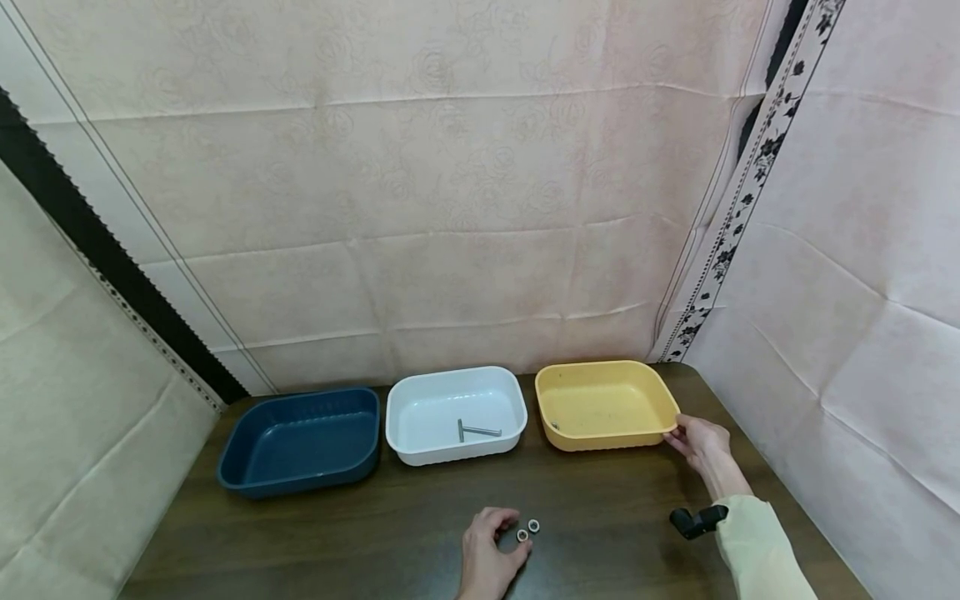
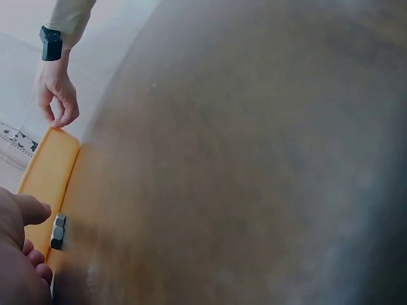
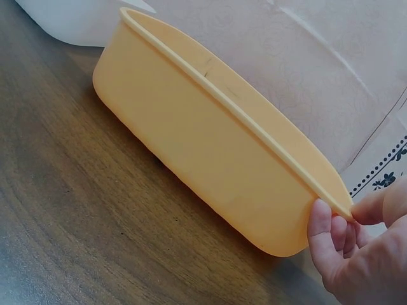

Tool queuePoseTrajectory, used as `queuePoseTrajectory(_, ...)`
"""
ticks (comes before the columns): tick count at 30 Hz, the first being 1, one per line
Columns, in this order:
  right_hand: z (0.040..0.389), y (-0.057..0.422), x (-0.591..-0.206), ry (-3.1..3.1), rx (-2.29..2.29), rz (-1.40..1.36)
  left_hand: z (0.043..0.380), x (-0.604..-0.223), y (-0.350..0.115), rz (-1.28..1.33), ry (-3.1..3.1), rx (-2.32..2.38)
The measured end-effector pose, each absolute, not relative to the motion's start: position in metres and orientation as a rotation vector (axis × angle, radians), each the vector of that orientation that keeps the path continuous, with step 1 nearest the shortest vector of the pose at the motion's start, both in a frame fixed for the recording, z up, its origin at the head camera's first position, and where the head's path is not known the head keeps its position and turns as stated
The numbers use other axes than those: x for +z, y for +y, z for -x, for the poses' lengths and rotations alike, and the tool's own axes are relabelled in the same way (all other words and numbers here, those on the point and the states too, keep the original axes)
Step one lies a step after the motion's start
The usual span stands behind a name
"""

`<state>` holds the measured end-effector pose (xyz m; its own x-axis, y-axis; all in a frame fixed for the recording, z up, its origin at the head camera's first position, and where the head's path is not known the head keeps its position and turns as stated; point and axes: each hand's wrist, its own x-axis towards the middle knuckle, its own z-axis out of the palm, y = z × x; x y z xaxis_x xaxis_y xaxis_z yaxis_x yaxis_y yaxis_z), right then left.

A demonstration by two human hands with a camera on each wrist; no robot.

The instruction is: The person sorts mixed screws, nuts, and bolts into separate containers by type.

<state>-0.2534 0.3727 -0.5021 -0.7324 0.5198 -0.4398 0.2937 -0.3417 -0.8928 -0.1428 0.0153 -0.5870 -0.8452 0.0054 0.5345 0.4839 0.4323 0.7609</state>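
Note:
My right hand [image 1: 701,446] pinches the rim of the yellow tray [image 3: 203,140] at its near right corner, thumb on one side of the rim and fingers on the other. Just beyond my left hand [image 1: 491,550], two small metal nuts [image 2: 58,231] lie side by side on the table. The left thumb and fingers are spread in a loose curve beside the nuts, not closed round them. Whether the thumb touches the nearer nut [image 1: 522,536] I cannot tell. A tiny object [image 1: 555,426] lies inside the yellow tray, too small to identify.
The white tray [image 1: 450,456] stands in the middle at the back, holding two metal bolts [image 1: 480,432]. To its left is a dark blue tray [image 1: 300,483]. Pale patterned cloth [image 1: 450,208] walls in the brown table [image 1: 360,542] at the back and sides.

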Motion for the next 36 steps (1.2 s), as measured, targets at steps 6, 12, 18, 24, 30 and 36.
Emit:
queuePoseTrajectory(6,0.2532,0.3727,-0.5026,-1.709,2.209,1.050,0.1436,-0.5924,0.0162,0.431,-2.224,-1.360)
queuePoseTrajectory(12,0.2532,0.3731,-0.5038,-1.708,2.212,1.040,0.1441,-0.5954,0.0167,0.441,-2.224,-1.331)
queuePoseTrajectory(18,0.2526,0.3730,-0.5037,-1.710,2.216,1.021,0.1446,-0.5951,0.0174,0.453,-2.227,-1.304)
queuePoseTrajectory(24,0.2521,0.3726,-0.5031,-1.711,2.217,1.006,0.1445,-0.5927,0.0176,0.471,-2.230,-1.264)
queuePoseTrajectory(30,0.2509,0.3721,-0.5033,-1.712,2.226,1.003,0.1440,-0.5915,0.0175,0.487,-2.252,-1.243)
queuePoseTrajectory(36,0.2509,0.3717,-0.5037,-1.712,2.216,1.010,0.1441,-0.5912,0.0170,0.501,-2.272,-1.228)
